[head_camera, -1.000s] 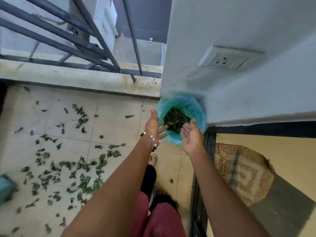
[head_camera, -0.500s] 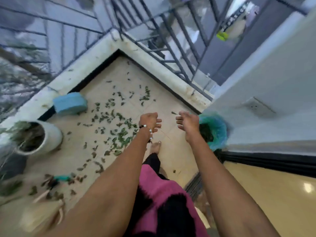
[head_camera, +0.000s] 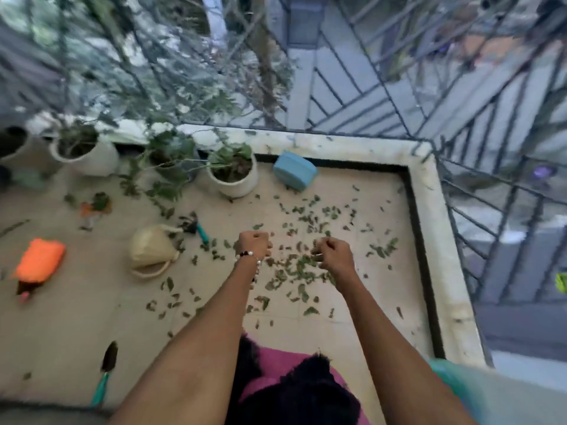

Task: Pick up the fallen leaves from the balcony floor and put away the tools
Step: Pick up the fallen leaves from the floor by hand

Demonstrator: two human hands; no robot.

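1. Left hand and right hand: both out over the floor, fingers curled; whether holding anything, cannot tell.
2. Fallen leaves: scattered on the floor beneath and right of both hands.
3. Trowel: near left.
4. Hand rake: beside the straw hat.
5. Blue block: far, by a white pot.

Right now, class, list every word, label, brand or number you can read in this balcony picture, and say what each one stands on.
None can be read.
The orange bag shows no legible print; it is blurred.
The blue box has plain faces with no lettering visible.
The white pot bears no label.
The trowel shows no brand mark.
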